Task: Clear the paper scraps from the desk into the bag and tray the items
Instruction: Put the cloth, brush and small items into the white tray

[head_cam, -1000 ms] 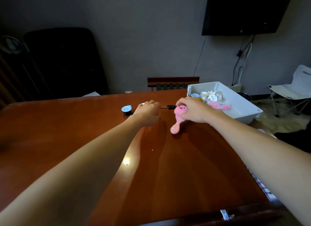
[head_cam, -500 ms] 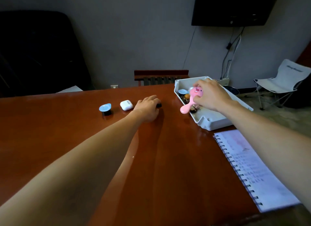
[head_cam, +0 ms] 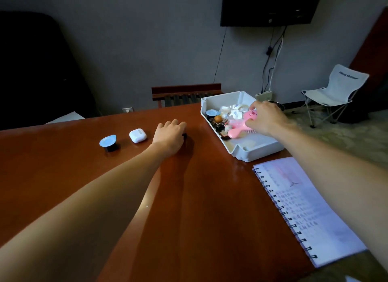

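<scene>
one item has changed place in the last second: the pink brush [head_cam: 241, 125], which lay on the desk [head_cam: 189, 197] under the right hand [head_cam: 266, 118], now lies inside the white tray [head_cam: 258, 152], handle toward the near wall, against the clutter of small things at the far end. the right hand has not let go; its fingers are curled over the brush's pig-faced head, so i judge the drop is about to finish, not finished.

the left hand [head_cam: 169, 137] has shifted too, off the spot beside the white earbud case [head_cam: 137, 135] and onto a small black object [head_cam: 184, 135]. its fingers curl over that object, and only a dark tip shows past them.

for the task, this means the traying is well along. the black object looks next, and the earbud case and the blue-lidded cup [head_cam: 108, 141] sit on the desk well apart from the tray. no bag and no paper scraps are in view, so that half cannot be judged.
</scene>
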Demonstrator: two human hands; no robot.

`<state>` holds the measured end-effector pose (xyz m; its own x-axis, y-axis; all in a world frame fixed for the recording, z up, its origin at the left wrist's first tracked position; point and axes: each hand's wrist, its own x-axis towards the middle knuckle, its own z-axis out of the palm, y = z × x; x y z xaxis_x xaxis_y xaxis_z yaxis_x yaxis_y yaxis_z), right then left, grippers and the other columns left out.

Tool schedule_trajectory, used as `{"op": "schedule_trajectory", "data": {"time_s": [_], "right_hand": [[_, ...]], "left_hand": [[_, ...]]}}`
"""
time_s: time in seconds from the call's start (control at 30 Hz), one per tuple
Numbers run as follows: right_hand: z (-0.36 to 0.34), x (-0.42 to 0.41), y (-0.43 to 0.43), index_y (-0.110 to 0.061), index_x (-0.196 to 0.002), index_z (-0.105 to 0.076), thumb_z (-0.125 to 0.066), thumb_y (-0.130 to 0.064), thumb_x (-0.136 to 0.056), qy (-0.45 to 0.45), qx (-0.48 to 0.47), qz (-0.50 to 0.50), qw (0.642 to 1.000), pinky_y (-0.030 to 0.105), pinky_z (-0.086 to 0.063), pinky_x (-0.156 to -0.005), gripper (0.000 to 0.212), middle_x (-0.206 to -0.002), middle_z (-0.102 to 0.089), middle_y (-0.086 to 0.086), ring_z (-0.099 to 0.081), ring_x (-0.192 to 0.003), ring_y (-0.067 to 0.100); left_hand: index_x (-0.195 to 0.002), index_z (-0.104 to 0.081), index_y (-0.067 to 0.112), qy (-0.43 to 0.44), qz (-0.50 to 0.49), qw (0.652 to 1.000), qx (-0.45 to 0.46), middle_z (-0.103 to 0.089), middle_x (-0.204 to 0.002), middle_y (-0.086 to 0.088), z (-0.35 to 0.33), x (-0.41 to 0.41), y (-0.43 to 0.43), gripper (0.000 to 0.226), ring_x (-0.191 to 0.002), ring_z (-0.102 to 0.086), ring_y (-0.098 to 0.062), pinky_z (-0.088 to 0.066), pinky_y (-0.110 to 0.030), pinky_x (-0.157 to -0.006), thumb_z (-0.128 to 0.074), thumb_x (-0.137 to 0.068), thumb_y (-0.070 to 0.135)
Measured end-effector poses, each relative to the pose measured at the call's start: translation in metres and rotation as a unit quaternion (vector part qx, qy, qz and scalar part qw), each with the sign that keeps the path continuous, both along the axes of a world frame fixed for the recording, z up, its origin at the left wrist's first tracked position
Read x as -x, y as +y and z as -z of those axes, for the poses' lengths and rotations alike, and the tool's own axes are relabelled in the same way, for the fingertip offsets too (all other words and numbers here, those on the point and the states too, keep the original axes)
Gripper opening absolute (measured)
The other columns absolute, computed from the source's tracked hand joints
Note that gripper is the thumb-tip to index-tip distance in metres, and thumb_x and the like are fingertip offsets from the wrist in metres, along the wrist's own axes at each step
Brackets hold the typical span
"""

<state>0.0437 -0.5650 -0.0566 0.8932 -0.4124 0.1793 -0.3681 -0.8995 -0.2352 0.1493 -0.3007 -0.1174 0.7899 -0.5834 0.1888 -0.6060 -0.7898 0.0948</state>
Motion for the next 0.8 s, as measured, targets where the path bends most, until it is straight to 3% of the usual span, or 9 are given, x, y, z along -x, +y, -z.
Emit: {"op": "schedule_trajectory", "data": {"time_s": [0.33,0.63,0.8], "right_hand": [[-0.004,-0.005,0.001,-0.007,-0.122,-0.059,-0.062,-0.023,-0.085,-0.047,-0.038,0.018,0.998,0.037,-0.046,-0.084,0.040,-0.115,-0.064,0.020,-0.058,-0.107,0.037],[-0.002,0.008,-0.005,-0.015,-0.115,-0.065,-0.062,-0.031,-0.080,-0.030,-0.041,0.014,0.999,0.030,-0.041,-0.071,0.038,-0.106,-0.063,0.015,-0.059,-0.097,0.033],[-0.002,0.015,-0.009,-0.022,-0.111,-0.066,-0.066,-0.039,-0.078,-0.014,-0.060,-0.005,0.998,0.028,-0.037,-0.074,0.037,-0.108,-0.056,0.007,-0.055,-0.095,0.027]], "left_hand": [[-0.118,-0.057,0.021,-0.066,0.057,0.995,0.045,-0.060,-0.114,-0.005,-0.022,0.005,-0.020,0.022,-0.102,-0.057,-0.025,-0.041,-0.039,-0.092,-0.051,-0.098,0.022],[-0.120,-0.057,0.019,-0.034,0.103,0.990,0.092,-0.060,-0.122,-0.007,-0.048,0.024,-0.064,0.024,-0.102,-0.060,-0.030,-0.039,-0.043,-0.095,-0.054,-0.097,0.023],[-0.116,-0.059,0.021,-0.010,0.110,0.989,0.101,-0.062,-0.119,-0.005,-0.049,0.033,-0.084,0.021,-0.103,-0.059,-0.030,-0.039,-0.041,-0.094,-0.056,-0.096,0.022]]}}
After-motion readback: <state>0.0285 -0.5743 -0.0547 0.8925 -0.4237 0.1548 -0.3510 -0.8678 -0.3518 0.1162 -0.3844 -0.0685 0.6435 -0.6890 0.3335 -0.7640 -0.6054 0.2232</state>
